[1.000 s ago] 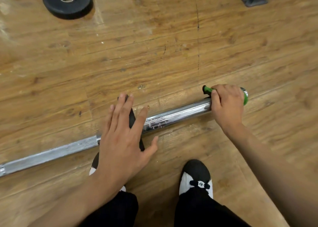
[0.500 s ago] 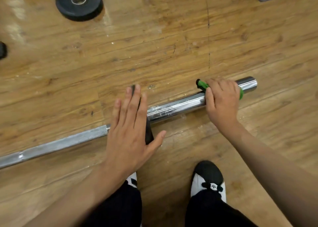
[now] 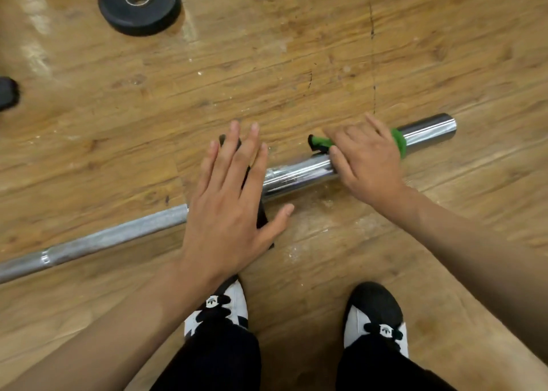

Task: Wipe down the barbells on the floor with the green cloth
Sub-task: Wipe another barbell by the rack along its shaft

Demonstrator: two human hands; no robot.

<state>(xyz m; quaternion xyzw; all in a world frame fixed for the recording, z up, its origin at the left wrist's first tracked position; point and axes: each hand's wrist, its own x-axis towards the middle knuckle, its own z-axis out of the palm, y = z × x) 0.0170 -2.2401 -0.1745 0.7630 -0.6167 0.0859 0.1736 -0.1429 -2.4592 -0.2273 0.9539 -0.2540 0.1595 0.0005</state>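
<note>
Head view: right hand point(image 3: 367, 165) grips green cloth point(image 3: 398, 143) round barbell point(image 3: 296, 177); left hand point(image 3: 228, 212) flat, fingers straight.

Green cloth point(image 3: 398, 143), chrome silver barbell point(image 3: 296, 175), black plate point(image 3: 139, 3), wood-grain floor point(image 3: 296, 49)

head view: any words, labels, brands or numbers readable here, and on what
No words or numbers can be read.
left shoe, right shoe: a small emblem on each tongue, no letters legible.
plate: a red mark on top, too blurred to read.
bar: only reflections, no stamp legible.
cloth: no print showing.
</note>
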